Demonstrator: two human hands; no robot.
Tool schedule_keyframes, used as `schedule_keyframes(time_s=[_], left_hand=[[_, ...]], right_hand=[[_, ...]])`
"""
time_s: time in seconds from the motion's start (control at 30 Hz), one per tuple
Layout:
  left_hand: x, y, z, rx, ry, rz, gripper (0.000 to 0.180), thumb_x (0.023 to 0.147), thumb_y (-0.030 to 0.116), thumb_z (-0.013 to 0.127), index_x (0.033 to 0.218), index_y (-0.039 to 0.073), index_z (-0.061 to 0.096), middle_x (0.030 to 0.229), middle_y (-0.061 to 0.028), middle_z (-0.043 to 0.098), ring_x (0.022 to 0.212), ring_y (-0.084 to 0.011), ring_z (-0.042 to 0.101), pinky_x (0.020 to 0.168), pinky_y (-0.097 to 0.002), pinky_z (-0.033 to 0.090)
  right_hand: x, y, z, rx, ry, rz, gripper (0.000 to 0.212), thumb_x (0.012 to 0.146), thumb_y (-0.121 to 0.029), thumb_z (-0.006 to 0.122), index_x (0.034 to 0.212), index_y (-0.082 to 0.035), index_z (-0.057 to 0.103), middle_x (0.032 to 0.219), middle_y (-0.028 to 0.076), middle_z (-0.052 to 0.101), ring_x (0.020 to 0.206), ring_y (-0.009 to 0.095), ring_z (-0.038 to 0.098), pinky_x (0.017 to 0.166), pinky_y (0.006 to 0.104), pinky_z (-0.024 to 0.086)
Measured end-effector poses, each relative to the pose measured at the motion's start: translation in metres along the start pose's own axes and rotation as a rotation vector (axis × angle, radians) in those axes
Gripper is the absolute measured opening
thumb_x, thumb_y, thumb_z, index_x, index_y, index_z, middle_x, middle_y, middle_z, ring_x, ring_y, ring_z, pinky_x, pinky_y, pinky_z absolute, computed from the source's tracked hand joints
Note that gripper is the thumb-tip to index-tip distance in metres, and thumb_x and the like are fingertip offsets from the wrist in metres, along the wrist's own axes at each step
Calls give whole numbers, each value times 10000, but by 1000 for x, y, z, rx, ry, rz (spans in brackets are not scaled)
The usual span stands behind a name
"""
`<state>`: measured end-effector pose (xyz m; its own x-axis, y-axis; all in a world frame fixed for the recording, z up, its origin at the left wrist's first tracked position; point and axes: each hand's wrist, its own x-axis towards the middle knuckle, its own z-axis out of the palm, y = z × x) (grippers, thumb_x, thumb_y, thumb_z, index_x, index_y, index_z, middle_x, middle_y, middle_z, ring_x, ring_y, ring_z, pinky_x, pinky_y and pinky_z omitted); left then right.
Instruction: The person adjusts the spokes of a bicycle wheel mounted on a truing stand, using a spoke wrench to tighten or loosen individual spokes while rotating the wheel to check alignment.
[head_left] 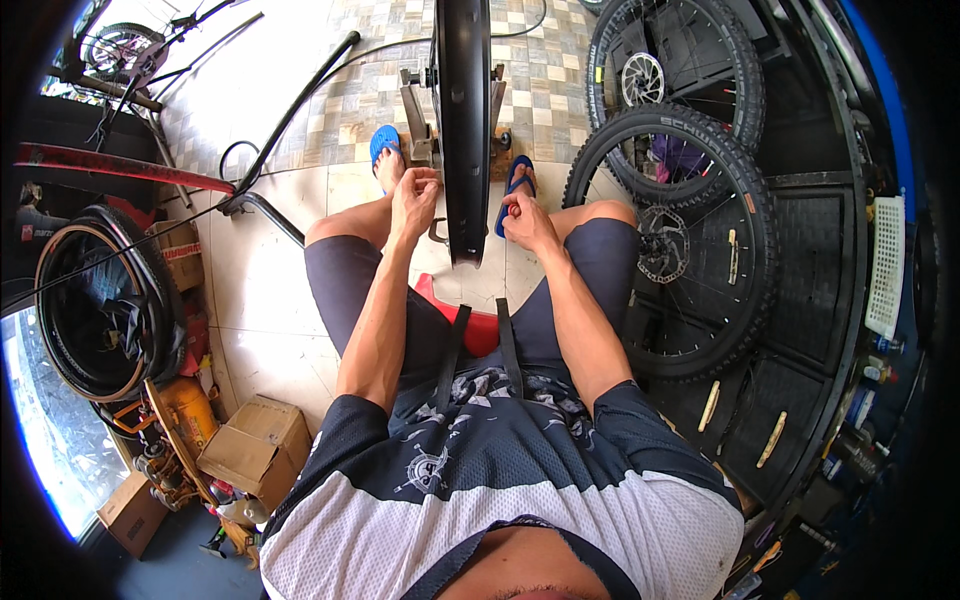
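Observation:
A black bicycle rim (pixel 465 120) stands upright, edge towards me, between the arms of a metal wheel stand (pixel 415 115). My left hand (pixel 412 205) is at the rim's left side, its thumb and fingers pinched together. Whatever it may pinch is too small to make out. To the right of the rim, my right hand (pixel 532 225) has its fingers curled round a small red tool (pixel 514 209), of which only a bit shows. Both hands are a little apart from the rim's face, near its lower part.
Two tyred wheels with disc rotors (pixel 665 240) lean on black panels at my right. Left stand a bare frame tube (pixel 125 165), more tyres (pixel 110 300) and a cardboard box (pixel 258 450). Beneath me is a red seat (pixel 482 332). A cable (pixel 385 45) crosses the tiles.

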<state>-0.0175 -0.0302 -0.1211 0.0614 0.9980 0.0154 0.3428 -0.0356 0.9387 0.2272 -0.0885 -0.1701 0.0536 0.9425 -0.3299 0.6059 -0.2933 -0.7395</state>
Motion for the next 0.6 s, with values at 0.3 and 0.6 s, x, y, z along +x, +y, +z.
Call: schedule_keyframes(time_s=[0.3,0.6], left_hand=[[1,7,1,-36,15,55,267,1002,251,640,1149,28,628,949,-90,708,807,-131,652,695,-283,528],[10,48,-9,-261,-25,21,252,1031,224,626,1060,-26,637,828,-29,678,693,-63,593,612,-220,490]], right_hand=[[2,1,1,-25,-18,3,388,799,-135,663,1154,15,621,840,83,622,814,232,630,769,358,509],[3,5,4,-67,12,-23,391,787,-154,671,1140,9,624,855,110,640,841,272,640,784,383,509]])
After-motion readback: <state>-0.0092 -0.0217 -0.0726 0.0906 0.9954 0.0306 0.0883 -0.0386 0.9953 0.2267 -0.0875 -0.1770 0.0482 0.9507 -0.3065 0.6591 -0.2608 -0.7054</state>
